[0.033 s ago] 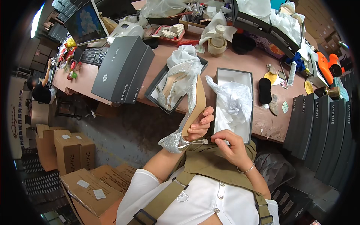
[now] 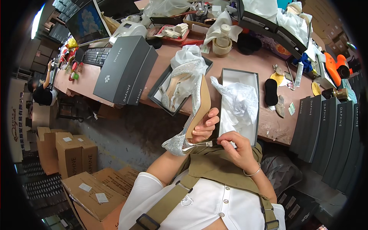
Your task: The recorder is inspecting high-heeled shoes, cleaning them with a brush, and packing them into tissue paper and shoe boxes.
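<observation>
My left hand is wrapped round the tan sole of a silver glittery high-heeled shoe, toe pointing up and away. The thin heel sticks out to the right, with a small clear piece round its end. Right beside that end, my right hand is closed in a pinch; what lies between its fingertips is too small to make out. Behind the held shoe, another silver shoe lies with white tissue in an open grey shoebox. To the right stands a second open shoebox with crumpled white tissue paper inside.
Closed grey shoeboxes stand at the table's left, near a keyboard. More shoeboxes line the right. A black pad and tape rolls lie on the table. Cartons sit at lower left; another person is far left.
</observation>
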`<action>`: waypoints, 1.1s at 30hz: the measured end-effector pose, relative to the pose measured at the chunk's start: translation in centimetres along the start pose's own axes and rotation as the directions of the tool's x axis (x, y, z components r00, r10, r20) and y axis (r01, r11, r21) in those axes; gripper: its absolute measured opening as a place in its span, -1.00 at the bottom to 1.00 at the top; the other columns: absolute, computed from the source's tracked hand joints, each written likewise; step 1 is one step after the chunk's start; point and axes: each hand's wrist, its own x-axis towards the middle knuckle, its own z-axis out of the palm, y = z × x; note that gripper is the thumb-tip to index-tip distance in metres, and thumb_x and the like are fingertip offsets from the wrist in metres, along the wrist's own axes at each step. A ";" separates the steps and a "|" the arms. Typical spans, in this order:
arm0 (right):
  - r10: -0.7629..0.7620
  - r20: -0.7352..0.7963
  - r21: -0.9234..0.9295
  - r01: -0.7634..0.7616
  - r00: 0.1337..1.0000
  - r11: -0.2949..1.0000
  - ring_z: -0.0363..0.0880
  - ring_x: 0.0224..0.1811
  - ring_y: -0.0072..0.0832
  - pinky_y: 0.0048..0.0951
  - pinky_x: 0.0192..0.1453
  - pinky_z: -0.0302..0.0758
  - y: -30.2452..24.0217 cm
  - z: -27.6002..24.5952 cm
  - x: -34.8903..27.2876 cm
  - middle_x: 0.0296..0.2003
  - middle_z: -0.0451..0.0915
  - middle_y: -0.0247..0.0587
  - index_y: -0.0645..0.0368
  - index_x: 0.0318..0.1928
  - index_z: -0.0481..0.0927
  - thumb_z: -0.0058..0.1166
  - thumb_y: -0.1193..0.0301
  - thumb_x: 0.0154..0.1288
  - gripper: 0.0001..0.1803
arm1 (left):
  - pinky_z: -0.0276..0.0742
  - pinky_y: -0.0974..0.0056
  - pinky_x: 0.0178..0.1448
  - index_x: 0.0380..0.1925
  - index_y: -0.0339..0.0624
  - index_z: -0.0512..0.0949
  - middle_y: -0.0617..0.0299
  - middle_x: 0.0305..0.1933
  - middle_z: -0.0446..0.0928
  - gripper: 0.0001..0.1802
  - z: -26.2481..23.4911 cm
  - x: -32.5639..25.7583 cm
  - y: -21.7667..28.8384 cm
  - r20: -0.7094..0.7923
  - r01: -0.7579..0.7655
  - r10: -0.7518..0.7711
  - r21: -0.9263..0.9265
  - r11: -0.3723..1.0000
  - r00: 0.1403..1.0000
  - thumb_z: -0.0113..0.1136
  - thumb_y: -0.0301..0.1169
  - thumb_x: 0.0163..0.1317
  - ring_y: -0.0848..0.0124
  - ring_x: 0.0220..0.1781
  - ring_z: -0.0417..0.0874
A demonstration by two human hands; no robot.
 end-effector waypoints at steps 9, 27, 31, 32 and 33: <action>-0.053 -0.057 -0.040 0.051 0.997 0.998 0.58 -0.31 -0.41 -0.47 -0.19 0.48 -0.7 -1.2 0.4 -0.36 0.61 -0.19 0.28 -0.24 0.59 0.11 0.54 0.26 -0.91 | 0.56 0.45 -0.59 -0.19 -0.40 0.17 -0.03 -0.32 0.30 -0.77 0.3 0.8 -0.4 -0.044 -0.069 0.067 -0.052 0.996 0.997 -0.17 -0.38 0.45 0.35 -0.54 0.49; 0.174 -0.093 0.191 -0.154 0.980 0.969 0.54 -0.50 -0.73 -0.66 -0.40 0.47 0.9 -9.6 3.6 -0.45 0.58 -0.35 0.26 -0.16 0.52 0.11 0.49 0.29 -0.85 | 0.37 0.06 0.29 0.33 -0.16 0.17 0.05 0.11 0.40 -0.20 2.5 5.2 -6.4 -0.126 -0.129 0.630 0.931 0.343 0.767 0.08 0.01 0.16 0.22 0.14 0.48; 0.078 0.146 -0.053 -0.071 0.986 0.996 0.61 -0.30 -0.48 -0.43 -0.13 0.53 0.6 -12.0 5.5 -0.20 0.58 -0.10 0.24 0.05 0.44 0.12 0.39 0.29 -0.64 | 0.51 0.28 0.05 0.20 -0.16 0.22 0.19 -0.03 0.42 -0.51 1.1 7.0 -5.6 -0.249 0.042 0.722 0.956 0.292 0.645 0.10 -0.43 0.30 0.41 -0.02 0.51; 0.083 0.183 -0.070 -0.071 0.980 0.995 0.62 -0.23 -0.42 -0.37 -0.06 0.53 0.8 -12.9 6.2 -0.13 0.57 -0.04 0.23 0.10 0.42 0.13 0.36 0.29 -0.58 | 0.53 0.27 0.02 0.19 -0.16 0.23 0.20 -0.05 0.42 -0.54 0.8 7.2 -5.4 -0.207 0.017 0.742 0.967 0.255 0.638 0.07 -0.44 0.31 0.42 -0.04 0.51; 0.142 -0.042 -0.259 -0.148 0.989 0.954 0.59 -0.18 -0.28 -0.27 -0.06 0.52 2.3 -14.1 7.0 -0.08 0.52 0.04 0.20 0.12 0.40 0.16 0.27 0.26 -0.52 | 0.54 0.27 0.00 0.18 -0.15 0.23 0.21 -0.06 0.42 -0.56 0.7 7.3 -5.2 -0.164 -0.007 0.763 0.976 0.216 0.625 0.05 -0.46 0.33 0.42 -0.06 0.52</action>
